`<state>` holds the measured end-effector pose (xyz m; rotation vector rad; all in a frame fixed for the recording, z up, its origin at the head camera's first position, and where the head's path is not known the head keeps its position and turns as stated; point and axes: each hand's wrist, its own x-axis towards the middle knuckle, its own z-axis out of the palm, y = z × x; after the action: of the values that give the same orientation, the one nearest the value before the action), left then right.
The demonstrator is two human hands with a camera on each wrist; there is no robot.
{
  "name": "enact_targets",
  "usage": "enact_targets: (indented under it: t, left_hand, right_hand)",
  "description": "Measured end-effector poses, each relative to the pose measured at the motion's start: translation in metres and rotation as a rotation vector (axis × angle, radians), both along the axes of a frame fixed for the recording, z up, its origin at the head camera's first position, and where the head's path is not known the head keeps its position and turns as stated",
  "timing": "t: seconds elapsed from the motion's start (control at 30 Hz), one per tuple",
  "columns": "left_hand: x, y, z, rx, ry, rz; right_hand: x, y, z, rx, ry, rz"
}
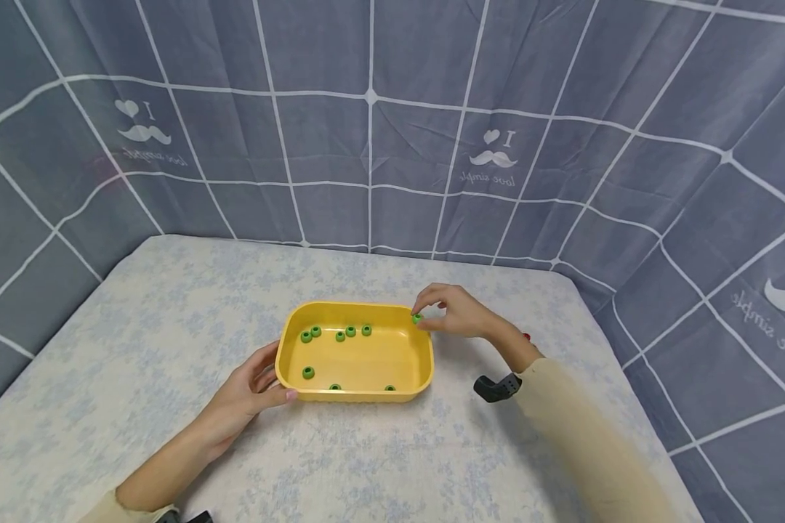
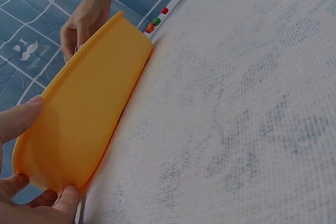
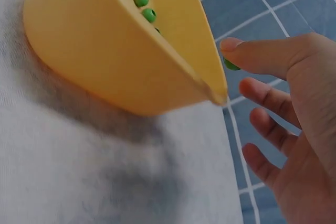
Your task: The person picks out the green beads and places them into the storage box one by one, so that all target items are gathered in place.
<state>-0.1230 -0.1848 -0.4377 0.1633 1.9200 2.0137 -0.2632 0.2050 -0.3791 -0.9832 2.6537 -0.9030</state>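
A yellow plastic tub (image 1: 373,361) with rounded corners sits on the table, with several green beads (image 1: 309,373) scattered over its floor. My left hand (image 1: 240,392) grips the tub's left end, thumb on the near rim and the other fingers along the outer wall, as the left wrist view also shows. At the far right corner, my right hand (image 1: 458,311) pinches one green bead (image 3: 231,64) just over the rim. In the right wrist view the thumb partly covers that bead, and the other three fingers (image 3: 273,129) are spread loosely.
Past the tub's right end lie a red bead (image 2: 165,10), a green bead (image 2: 157,22) and an orange-red bead (image 2: 150,27), mostly hidden behind the right forearm in the head view. A floral cloth (image 1: 203,290) covers the table. Grey-blue checked curtains (image 1: 327,138) hang around it.
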Motion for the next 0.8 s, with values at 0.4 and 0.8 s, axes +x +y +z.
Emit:
enact_targets:
  t: [0.4,0.8]
  left_hand:
    - [0.0,0.0,-0.001,0.006,0.002,-0.001]
    - [-0.001,0.0,-0.003,0.016,0.001,0.001]
  right_hand:
    - [-0.003,-0.036,-0.002,0.018,0.02,0.077]
    - [0.0,-0.034,-0.003,0.023,0.019,0.029]
